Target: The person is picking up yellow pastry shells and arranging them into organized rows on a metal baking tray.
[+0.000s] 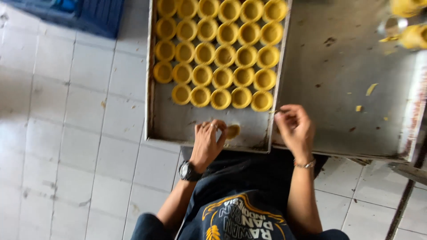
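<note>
The left hand (207, 144), fingers curled, sets a shell (232, 131) onto the tray (178, 122) below the filled rows (218, 49), apparently mid-placement, while the right hand (294, 129) hovers loosely curled, its contents unclear.

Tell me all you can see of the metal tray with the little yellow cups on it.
The metal tray is a shallow, rectangular, grey sheet pan with a low raised rim, worn and stained. Rows of round yellow cups fill most of it; the near strip is bare. It lies beside another grey tray. The left hand sets one yellow cup on the near strip; the right hand hovers at its right rim.
</note>
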